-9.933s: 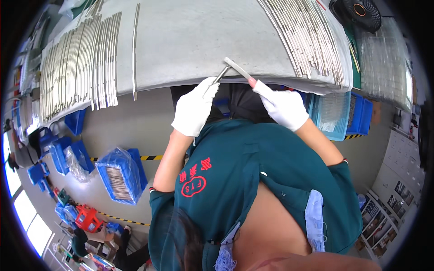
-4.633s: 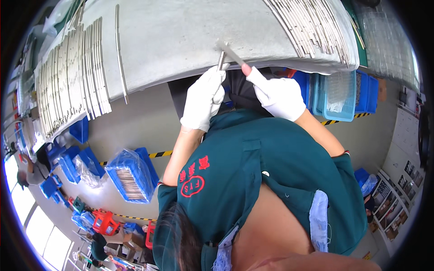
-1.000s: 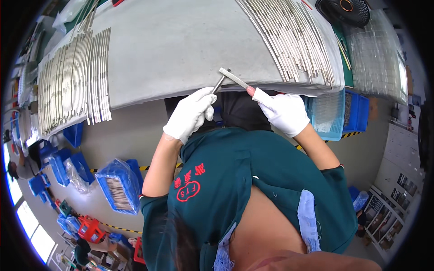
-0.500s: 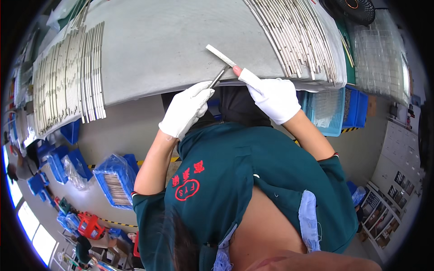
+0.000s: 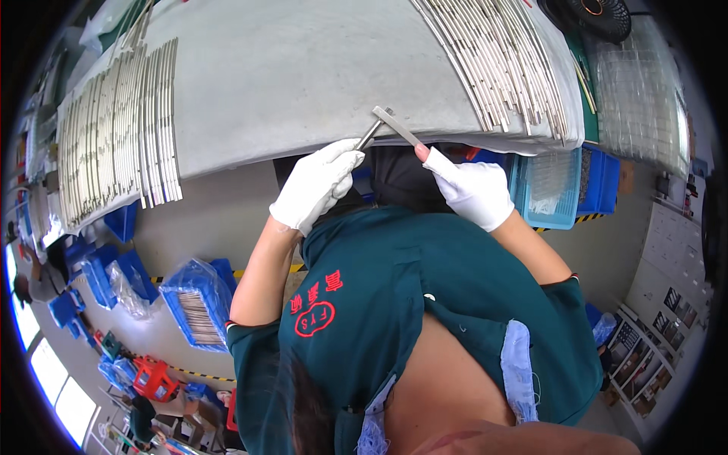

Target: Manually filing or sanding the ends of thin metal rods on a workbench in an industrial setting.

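My left hand [image 5: 321,182], in a white glove, is closed around a slim shiny metal rod [image 5: 369,134] that points up and away to the right. My right hand [image 5: 474,188], also gloved, with a bare fingertip showing, is pinching one end of a narrow flat light-grey bar [image 5: 399,127]. The far end of this bar lies across the rod's tip, so the two cross over the table's front edge. Whether they touch or only overlap is hard to tell. Much of the rod is hidden inside my left fist.
On the grey-covered table [image 5: 303,76], rows of thin metal rods lie at the left [image 5: 114,125] and at the right [image 5: 500,64]. A black fan [image 5: 591,19] stands at the far right. Blue bins [image 5: 599,182] and a light-blue basket [image 5: 557,216] sit below the right edge.
My right hand has moved right and toward me, drawing the bar back until its far end lies at the rod's tip. My left hand has barely shifted.
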`<state>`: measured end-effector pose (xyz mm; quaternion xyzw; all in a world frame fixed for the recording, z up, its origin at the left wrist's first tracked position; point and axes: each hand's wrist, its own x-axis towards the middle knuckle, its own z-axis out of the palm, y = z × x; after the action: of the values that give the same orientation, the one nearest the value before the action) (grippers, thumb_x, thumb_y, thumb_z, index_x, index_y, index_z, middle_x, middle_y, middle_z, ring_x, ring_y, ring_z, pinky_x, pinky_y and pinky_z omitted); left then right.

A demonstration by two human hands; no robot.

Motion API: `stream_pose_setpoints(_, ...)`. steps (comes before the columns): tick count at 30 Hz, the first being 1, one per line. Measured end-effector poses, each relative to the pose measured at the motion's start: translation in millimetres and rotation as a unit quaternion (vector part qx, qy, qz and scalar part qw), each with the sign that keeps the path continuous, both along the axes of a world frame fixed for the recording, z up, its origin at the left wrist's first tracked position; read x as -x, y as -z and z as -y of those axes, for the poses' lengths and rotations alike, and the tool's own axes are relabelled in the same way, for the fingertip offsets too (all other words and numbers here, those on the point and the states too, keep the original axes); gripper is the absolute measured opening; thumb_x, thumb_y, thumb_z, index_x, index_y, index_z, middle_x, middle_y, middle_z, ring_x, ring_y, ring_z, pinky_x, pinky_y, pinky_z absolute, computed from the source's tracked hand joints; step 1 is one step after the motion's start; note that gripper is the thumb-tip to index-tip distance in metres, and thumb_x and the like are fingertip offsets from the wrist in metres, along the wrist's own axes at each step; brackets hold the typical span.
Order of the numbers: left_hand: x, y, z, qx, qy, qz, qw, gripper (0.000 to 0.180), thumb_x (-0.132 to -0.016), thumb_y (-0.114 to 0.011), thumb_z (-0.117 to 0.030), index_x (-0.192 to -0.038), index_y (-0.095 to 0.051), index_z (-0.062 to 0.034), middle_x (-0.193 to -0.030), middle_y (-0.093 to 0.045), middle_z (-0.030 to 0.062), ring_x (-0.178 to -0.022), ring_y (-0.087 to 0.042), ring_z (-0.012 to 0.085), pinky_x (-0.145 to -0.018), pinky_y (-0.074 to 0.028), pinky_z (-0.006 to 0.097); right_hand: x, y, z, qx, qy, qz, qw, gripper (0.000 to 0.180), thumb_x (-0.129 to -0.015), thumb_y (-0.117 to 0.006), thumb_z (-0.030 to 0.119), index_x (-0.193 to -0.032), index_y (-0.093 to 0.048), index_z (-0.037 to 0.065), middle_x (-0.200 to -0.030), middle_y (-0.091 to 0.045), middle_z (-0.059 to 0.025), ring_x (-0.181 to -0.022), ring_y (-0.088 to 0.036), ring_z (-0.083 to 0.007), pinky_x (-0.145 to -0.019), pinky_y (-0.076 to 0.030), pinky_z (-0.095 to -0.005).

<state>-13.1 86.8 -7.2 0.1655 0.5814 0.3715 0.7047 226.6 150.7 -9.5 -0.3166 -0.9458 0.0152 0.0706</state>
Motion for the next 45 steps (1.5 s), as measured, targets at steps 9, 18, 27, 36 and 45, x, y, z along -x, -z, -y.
stream_pose_setpoints(9, 0.1, 2.3, -0.5, 0.017, 0.012, 0.026, 0.999, 0.030, -0.091, -0.053, -0.020, -0.116, -0.055, -0.0035, -0.055, -0.034, -0.0090, -0.042, -0.023, -0.0002, -0.037, -0.016, 0.017, 10.2, -1.0, -8.2, -0.008, 0.015, -0.044, 0.999, 0.047, -0.082, -0.058, 0.015, -0.127, -0.053, 0.027, -0.044, -0.044, -0.0013, -0.035, -0.045, -0.0166, -0.037, -0.036, -0.0300)
stream_pose_setpoints(18, 2.8, 3.1, -0.2, 0.033, 0.019, 0.050, 0.998, 0.033, -0.091, -0.053, -0.022, -0.120, -0.054, -0.0056, -0.054, -0.034, -0.0079, -0.040, -0.022, 0.0012, -0.037, -0.014, 0.019, 25.3, 5.0, -7.1, -0.016, 0.006, 0.011, 1.000, 0.050, -0.082, -0.057, 0.013, -0.129, -0.051, 0.029, -0.044, -0.041, 0.0010, -0.036, -0.045, -0.0145, -0.037, -0.036, -0.0287)
stream_pose_setpoints(27, 3.5, 6.7, 0.6, 0.027, 0.019, 0.098, 0.995, 0.032, -0.091, -0.053, -0.022, -0.119, -0.054, -0.0068, -0.054, -0.035, -0.0083, -0.039, -0.023, 0.0013, -0.036, -0.015, 0.019, 23.4, 2.5, -10.3, -0.028, 0.024, 0.019, 0.999, 0.048, -0.082, -0.059, 0.015, -0.127, -0.052, 0.030, -0.043, -0.040, 0.0009, -0.035, -0.043, -0.0150, -0.037, -0.035, -0.0293)
stream_pose_setpoints(36, -2.0, 6.0, 0.4, 0.009, 0.021, 0.099, 0.995, 0.033, -0.093, -0.049, -0.020, -0.122, -0.051, -0.0061, -0.053, -0.032, -0.0097, -0.037, -0.021, 0.0001, -0.034, -0.014, 0.018, 23.1, 3.1, -11.6, -0.019, 0.039, 0.008, 0.999, 0.050, -0.083, -0.055, 0.015, -0.131, -0.048, 0.028, -0.046, -0.046, -0.0010, -0.037, -0.048, -0.0181, -0.039, -0.039, -0.0309)
stream_pose_setpoints(45, -25.7, 14.0, 8.3, -0.017, -0.039, 0.051, 0.998, 0.034, -0.094, -0.048, -0.020, -0.124, -0.049, -0.0056, -0.053, -0.034, -0.0077, -0.036, -0.022, 0.0008, -0.033, -0.016, 0.018, 17.6, -1.6, -0.1, 0.239, 0.124, -0.089, 0.959, 0.050, -0.086, -0.053, 0.014, -0.135, -0.044, 0.023, -0.051, -0.052, -0.0054, -0.043, -0.053, -0.0217, -0.045, -0.044, -0.0309)
